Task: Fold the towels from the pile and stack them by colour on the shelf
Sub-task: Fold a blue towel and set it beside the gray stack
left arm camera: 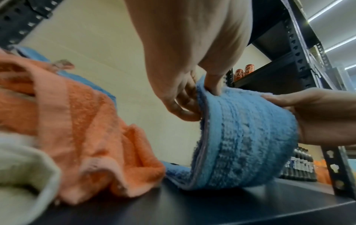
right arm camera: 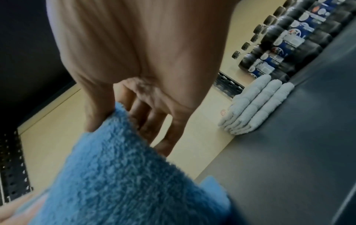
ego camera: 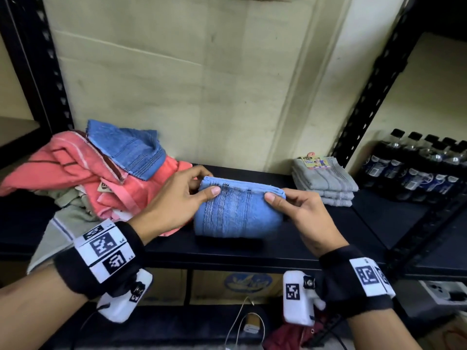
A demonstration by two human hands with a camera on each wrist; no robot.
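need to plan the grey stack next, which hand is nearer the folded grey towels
Right. The right hand pinches the blue towel beside the grey towels; the left hand holds its far end, by the pile.

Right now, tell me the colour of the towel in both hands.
Light blue towel with woven stripe bands, clearest in the head view.

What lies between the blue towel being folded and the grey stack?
Only the right hand gripping the blue towel, then bare black shelf up to the grey stack, per the head view.
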